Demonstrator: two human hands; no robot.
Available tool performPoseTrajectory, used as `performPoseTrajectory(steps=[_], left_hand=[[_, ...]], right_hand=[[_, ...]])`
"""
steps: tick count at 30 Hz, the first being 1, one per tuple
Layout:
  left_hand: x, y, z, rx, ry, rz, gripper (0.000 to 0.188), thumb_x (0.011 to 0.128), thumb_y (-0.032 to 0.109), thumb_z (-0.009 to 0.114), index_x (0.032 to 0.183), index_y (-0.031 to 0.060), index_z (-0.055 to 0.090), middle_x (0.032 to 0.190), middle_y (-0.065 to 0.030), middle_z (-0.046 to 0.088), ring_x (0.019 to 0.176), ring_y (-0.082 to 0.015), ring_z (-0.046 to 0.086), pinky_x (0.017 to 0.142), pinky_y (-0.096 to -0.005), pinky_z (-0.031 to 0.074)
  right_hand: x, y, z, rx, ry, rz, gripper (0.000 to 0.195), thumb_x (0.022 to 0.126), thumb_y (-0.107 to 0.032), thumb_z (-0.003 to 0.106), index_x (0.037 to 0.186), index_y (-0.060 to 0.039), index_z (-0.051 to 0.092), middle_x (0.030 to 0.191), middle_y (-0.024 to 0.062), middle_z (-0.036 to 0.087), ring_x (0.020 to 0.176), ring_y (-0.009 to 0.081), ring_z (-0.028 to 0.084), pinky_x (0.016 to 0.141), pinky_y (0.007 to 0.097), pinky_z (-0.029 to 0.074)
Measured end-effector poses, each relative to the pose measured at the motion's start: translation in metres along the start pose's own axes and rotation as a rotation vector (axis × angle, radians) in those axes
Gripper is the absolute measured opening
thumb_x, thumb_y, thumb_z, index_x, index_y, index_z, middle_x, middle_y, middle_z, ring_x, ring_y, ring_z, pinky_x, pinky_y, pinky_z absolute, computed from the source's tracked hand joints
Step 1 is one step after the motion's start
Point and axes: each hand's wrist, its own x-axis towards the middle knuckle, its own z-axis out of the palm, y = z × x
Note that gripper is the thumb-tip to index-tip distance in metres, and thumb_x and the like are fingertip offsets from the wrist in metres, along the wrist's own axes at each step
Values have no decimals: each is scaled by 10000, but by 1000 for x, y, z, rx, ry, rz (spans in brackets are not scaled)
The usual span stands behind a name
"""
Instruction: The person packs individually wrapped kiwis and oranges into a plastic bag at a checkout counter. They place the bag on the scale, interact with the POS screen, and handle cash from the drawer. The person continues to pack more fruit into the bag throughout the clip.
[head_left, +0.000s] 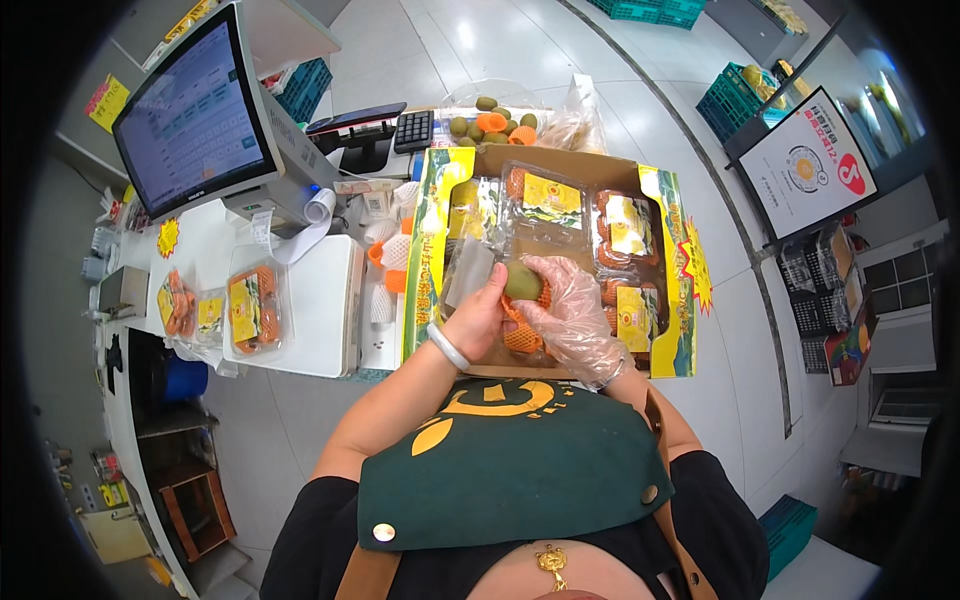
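A green-brown kiwifruit (523, 280) is held between my bare left hand (478, 315) and my right hand (574, 319), which wears a clear plastic glove. An orange foam net sleeve (522, 334) hangs just under the fruit, against my right fingers. Both hands are over an open yellow-and-green cardboard box (671, 360). Clear plastic clamshells with yellow labels lie in it: one at the back (551, 199), one at the right (628, 225) and one at the front right (636, 319). Loose kiwifruit (495, 138) and orange sleeves fill a clear container behind the box.
Left of the box are white and orange foam sleeves (395, 251), a white scale-like platform (322, 300) with a packed clamshell (253, 307), and a touchscreen terminal (199, 120). A black keypad (413, 132) stands behind. A framed sign (806, 165) and a green crate (731, 101) are at the right.
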Motion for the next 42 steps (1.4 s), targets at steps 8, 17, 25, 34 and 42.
performPoseTrajectory(steps=[8, 17, 25, 34, 42], left_hand=[[-8, 5, -2, 235, 123, 94, 389, 979, 385, 468, 1264, 129, 536, 1122, 27, 611, 980, -74, 552, 769, -217, 427], [-9, 6, -7, 319, 70, 240, 266, 963, 125, 497, 1189, -1, 558, 1085, -41, 627, 992, -94, 575, 899, -254, 454], [-9, 3, -17, 361, 106, 257, 256, 959, 134, 506, 1169, 4, 574, 1049, -30, 624, 946, -86, 571, 862, -246, 459], [-11, -9, -26, 315, 119, 234, 260, 946, 136, 536, 1163, -6, 558, 1028, -24, 622, 929, -74, 565, 829, -231, 466], [-17, -8, -34, 172, 204, 188, 249, 950, 192, 540, 1131, 23, 566, 974, -9, 619, 859, -71, 566, 748, -222, 476]], right_hand=[[-4, 27, 9, 941, 7, 485, 279, 899, -89, 548, 1163, -11, 596, 1097, 70, 629, 933, 140, 587, 809, 265, 468], [-10, 43, 12, 1436, -15, 649, 260, 923, -194, 553, 1142, -53, 559, 1021, 45, 627, 869, 133, 582, 737, 291, 479], [-1, 40, 9, 1488, -45, 644, 273, 921, -193, 561, 1154, -58, 515, 978, 52, 616, 848, 153, 586, 715, 278, 472], [131, 88, 8, 1178, -2, 584, 170, 902, -194, 618, 987, -56, 566, 925, 41, 579, 782, 136, 586, 623, 236, 474], [235, 109, 18, 764, 115, 711, 200, 892, -182, 610, 1011, -25, 575, 863, 55, 608, 766, 134, 605, 627, 239, 479]])
